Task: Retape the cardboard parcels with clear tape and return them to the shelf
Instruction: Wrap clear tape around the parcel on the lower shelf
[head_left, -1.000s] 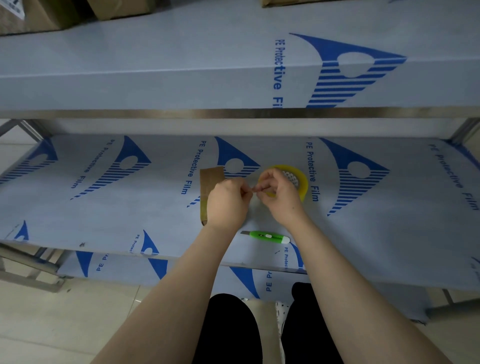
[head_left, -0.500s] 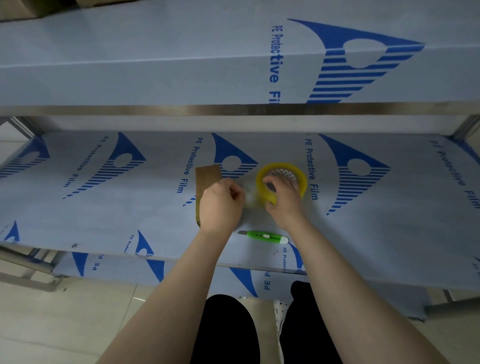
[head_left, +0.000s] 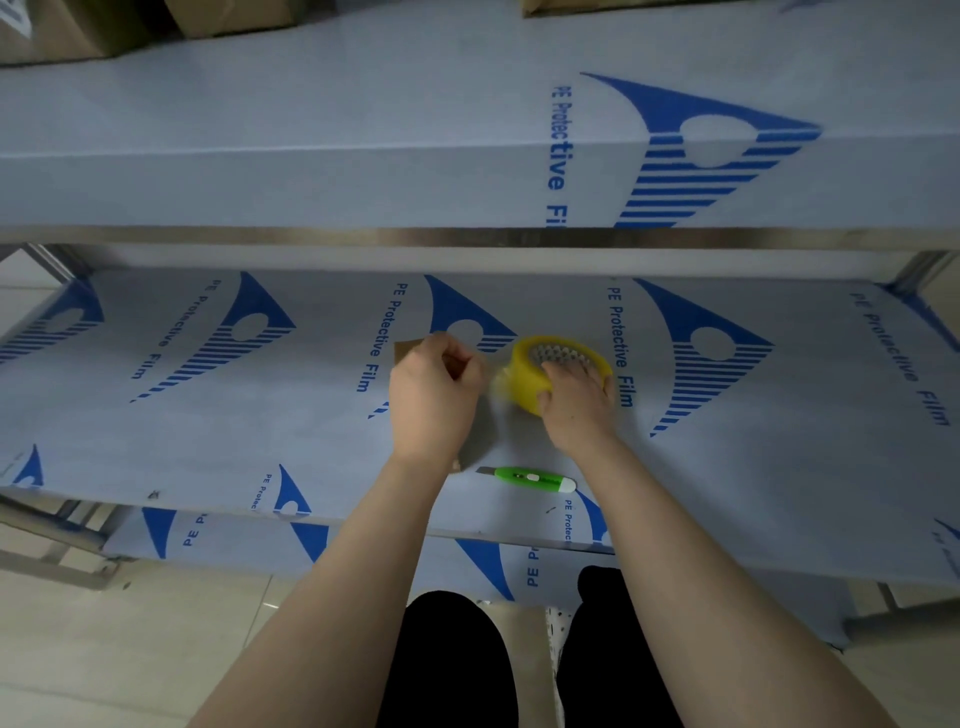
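Left hand (head_left: 434, 400) is pinching tape (head_left: 497, 379) over the flat parcel (head_left: 404, 351) mid-frame on the shelf (head_left: 260, 426); right hand (head_left: 574, 402) is gripping the roll (head_left: 524, 376). I'm judging the tape flimsy and clingy, best held taut by its end.

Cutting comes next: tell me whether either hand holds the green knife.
No, the green knife lies untouched on the shelf; the left hand pinches the tape end, the right hand grips the yellow tape roll.

"PE Protective Film" in blue, repeated across the film-covered shelf (head_left: 156, 415) and the upper shelf (head_left: 311, 156).
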